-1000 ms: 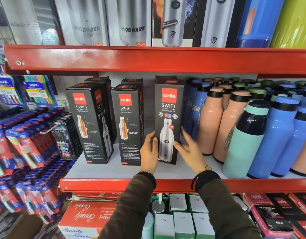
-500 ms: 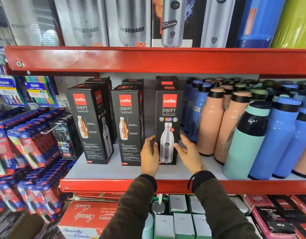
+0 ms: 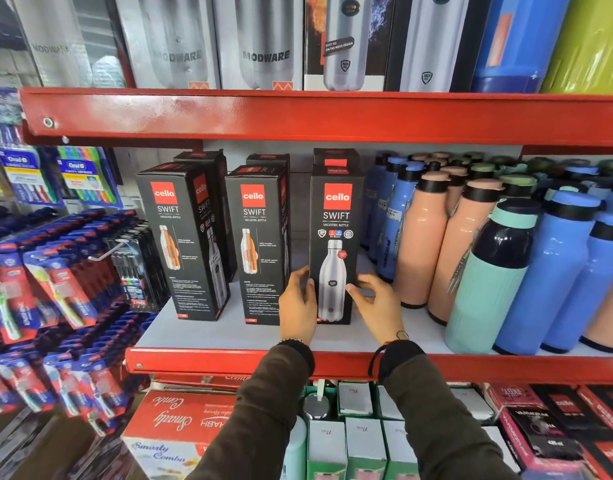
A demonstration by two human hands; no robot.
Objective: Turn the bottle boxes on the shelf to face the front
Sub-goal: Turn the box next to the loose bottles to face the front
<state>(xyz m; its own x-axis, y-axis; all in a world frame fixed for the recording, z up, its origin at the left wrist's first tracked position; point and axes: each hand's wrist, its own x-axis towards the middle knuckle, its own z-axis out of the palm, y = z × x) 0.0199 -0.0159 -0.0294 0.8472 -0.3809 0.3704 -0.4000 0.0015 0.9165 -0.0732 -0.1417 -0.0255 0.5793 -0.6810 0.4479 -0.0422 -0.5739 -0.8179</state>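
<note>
- Right box (image 3: 335, 244): upright near shelf (image 3: 229, 332) front edge, mid-shelf, silver-bottle front face squarely forward.
- Left hand (image 3: 298, 303): flat on box's lower left edge, fingers loosely curled; touching, not a firm grip.
- Right hand (image 3: 377, 304): by lower right edge, fingers spread; can't tell if touching.
- Middle box (image 3: 256, 247) & left box (image 3: 184, 240): upright, further left, both w/ orange cutaway-bottle side showing.
- Loose bottles (image 3: 426, 244): packed toward shelf's right end.
</note>
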